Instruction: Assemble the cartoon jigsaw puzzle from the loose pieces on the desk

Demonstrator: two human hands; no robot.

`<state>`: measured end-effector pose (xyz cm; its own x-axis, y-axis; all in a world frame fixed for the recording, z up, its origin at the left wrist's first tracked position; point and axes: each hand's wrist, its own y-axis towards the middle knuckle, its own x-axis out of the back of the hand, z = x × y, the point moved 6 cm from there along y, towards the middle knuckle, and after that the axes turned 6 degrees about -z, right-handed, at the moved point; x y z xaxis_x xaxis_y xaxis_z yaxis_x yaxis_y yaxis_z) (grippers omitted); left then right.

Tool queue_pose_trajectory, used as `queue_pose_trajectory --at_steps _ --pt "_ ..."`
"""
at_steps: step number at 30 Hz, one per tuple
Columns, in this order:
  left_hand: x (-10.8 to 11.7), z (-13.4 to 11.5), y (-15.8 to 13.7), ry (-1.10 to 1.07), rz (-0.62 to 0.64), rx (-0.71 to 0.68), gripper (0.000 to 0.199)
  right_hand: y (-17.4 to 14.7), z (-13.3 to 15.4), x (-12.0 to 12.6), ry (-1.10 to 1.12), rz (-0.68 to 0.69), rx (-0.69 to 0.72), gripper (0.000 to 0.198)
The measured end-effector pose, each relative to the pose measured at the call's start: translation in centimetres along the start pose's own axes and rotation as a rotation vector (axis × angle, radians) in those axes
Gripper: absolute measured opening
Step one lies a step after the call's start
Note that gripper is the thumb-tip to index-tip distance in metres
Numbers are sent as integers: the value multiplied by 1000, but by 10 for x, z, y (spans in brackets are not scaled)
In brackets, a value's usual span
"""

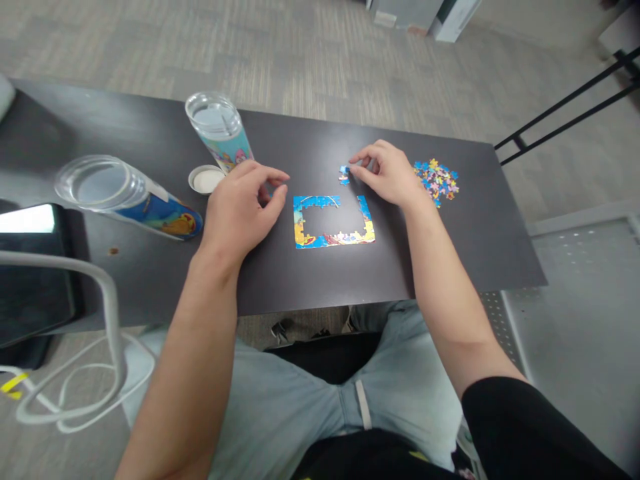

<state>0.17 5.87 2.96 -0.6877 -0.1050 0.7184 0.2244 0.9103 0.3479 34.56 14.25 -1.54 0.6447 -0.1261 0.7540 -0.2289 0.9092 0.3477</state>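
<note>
I see the puzzle border (pixel 336 239) lying lengthwise left-to-right, left grip (pixel 241 212) parted, empty, right grip (pixel 389 173) narrow at small blue pieces (pixel 344 175), hold unclear to me.

From above the lap (pixel 285 393), the head view faces forward and down, tableward.

Here's the puzzle border (pixel 335 239), flat on the dark tabletop (pixel 320 283), a bright rectangle: blue across the top, yellow and red along the bottom, hollow in the middle, and there's a gap in its top edge toward the right! Just above that gap sits a small blue-and-white bit of puzzle (pixel 344 175), apart from the border. And off to the right, the jumbled heap of multicoloured pieces (pixel 440 179)!
</note>
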Motion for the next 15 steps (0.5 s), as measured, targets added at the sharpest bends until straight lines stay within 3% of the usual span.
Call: queue_pose_trajectory --at_steps 8,15 --pt "16 17 -14 32 98 30 38 -1 10 -5 82 29 15 25" --pt "8 25 -13 60 82 61 31 -4 24 -3 1 53 14 14"
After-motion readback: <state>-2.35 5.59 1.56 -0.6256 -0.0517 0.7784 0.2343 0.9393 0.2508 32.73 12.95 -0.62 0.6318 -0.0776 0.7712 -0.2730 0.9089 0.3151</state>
